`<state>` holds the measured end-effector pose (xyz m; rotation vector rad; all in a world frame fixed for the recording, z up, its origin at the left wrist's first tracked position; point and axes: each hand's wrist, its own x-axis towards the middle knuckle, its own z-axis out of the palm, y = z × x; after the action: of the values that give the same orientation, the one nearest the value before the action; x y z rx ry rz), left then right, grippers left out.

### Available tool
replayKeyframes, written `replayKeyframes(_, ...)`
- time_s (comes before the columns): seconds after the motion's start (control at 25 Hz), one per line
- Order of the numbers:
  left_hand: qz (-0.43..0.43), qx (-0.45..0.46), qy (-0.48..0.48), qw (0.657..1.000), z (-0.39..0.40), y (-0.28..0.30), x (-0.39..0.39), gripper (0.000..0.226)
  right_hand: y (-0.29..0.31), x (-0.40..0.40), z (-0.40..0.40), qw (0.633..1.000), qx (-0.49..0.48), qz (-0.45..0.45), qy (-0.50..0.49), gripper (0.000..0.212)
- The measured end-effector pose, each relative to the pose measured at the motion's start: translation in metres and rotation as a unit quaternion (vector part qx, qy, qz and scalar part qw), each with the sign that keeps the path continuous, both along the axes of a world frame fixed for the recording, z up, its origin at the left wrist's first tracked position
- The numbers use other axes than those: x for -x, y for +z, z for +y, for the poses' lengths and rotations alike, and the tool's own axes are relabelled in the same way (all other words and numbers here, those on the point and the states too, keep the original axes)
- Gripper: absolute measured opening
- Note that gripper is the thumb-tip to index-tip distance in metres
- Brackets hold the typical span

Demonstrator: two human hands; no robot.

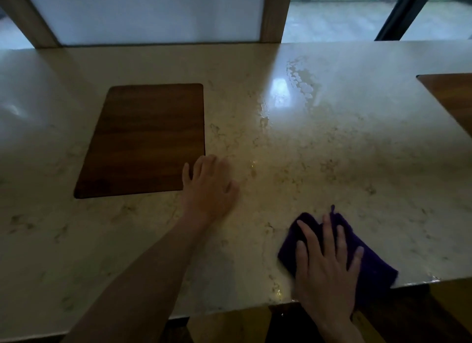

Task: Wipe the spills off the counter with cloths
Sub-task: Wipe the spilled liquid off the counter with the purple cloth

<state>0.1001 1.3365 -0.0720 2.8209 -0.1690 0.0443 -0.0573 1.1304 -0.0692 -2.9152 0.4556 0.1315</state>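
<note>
Lying flat near the counter's (357,151) front edge, toward the right: a purple cloth (375,268), folded or bunched into a rough rectangle, soft and dark, one corner reaching the rim. Pressing down on it with fingers spread and palm flat, not gripping or clenching: the right hand (327,266), likely pushing the cloth along the pale marbled surface. Resting open and empty on bare stone well to the left, fingers loose, apparently bracing: the left hand (209,189), just touching the corner of a dark wooden board (145,140) set into the top. Judging progress as early to middling: still showing beaded droplets (300,84) far back near the window (332,18), well apart from the cloth, plus wet glints between the hands and along the front rim. Looking drier and duller close around the cloth, though hard telling for certain in this dim light. Remaining, by this reckoning: reaching forward for that far wet patch.
</note>
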Motion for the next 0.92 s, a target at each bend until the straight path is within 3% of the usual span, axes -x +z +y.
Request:
replayKeyframes(0.08, 0.003, -0.003, 0.007, 1.0, 0.0, -0.001, -0.002, 0.049, 0.001, -0.034, -0.005, 0.998, -0.006, 0.034, -0.044, 0.048)
replayKeyframes(0.24, -0.011, -0.029, 0.011, 0.999, 0.0, -0.007, -0.003, 0.047, 0.0, -0.12, -0.035, 0.995, -0.057, 0.0, -0.079, 0.046)
replayKeyframes(0.36, -0.021, -0.051, 0.01, 0.998, 0.0, -0.01, -0.003, 0.048, -0.006, -0.198, -0.052, 0.994, -0.039, -0.002, -0.104, 0.045)
replayKeyframes(0.56, -0.019, -0.071, 0.004, 0.997, 0.0, -0.012, -0.005, 0.055, -0.002, -0.345, -0.051, 0.996, -0.052, -0.031, -0.072, 0.044)
replayKeyframes(0.68, -0.042, -0.07, -0.006, 0.997, -0.001, -0.017, -0.006, 0.058, 0.001, -0.435, -0.033, 0.998, -0.057, -0.027, 0.001, 0.046)
replayKeyframes(0.76, -0.049, -0.074, -0.001, 0.996, 0.0, -0.02, -0.007, 0.058, -0.002, -0.471, -0.009, 0.993, -0.051, -0.02, 0.101, 0.047)
replayKeyframes(0.92, -0.069, -0.049, 0.008, 0.996, -0.002, -0.013, -0.004, 0.052, -0.002, -0.448, 0.035, 0.94, -0.027, -0.011, 0.341, 0.045)
